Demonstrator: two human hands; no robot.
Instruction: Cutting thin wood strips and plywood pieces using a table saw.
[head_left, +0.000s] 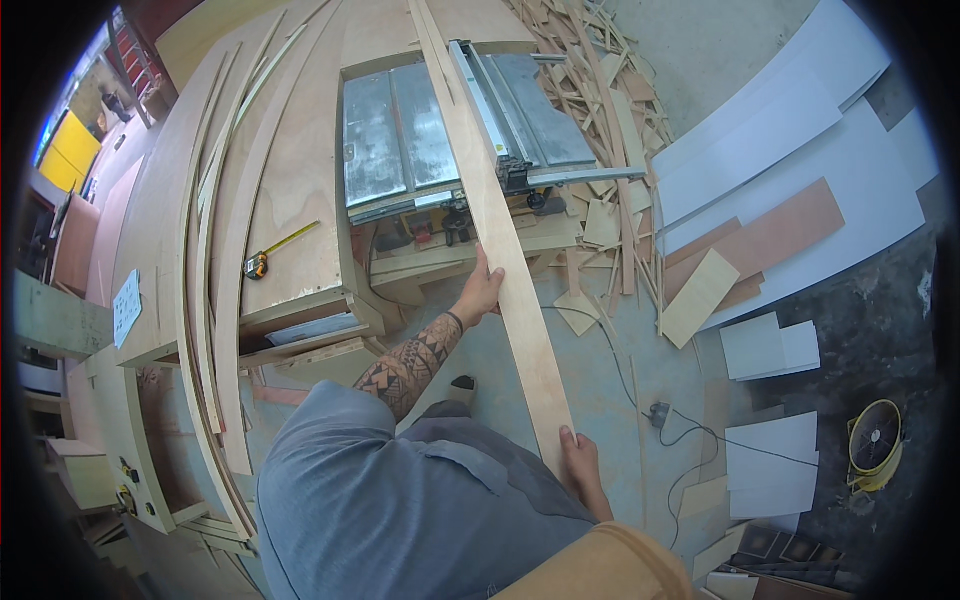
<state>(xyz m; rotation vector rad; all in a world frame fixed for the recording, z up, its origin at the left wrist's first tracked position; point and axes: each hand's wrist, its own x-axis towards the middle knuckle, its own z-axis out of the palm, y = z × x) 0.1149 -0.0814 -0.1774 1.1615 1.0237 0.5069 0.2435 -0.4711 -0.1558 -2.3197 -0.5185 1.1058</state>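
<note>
Board point(485, 205), held in both hands point(484, 289) point(581, 464), across saw point(423, 125)

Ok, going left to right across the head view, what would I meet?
Yellow panel → paper → tape measure → held board → fan.

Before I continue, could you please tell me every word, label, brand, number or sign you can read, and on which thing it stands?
None can be read clearly.
Paper sheet on the bench: marks too small.
Tape measure: markings too small.
Yellow label by the table saw: too small.
Wooden board being held: no writing visible.
</note>
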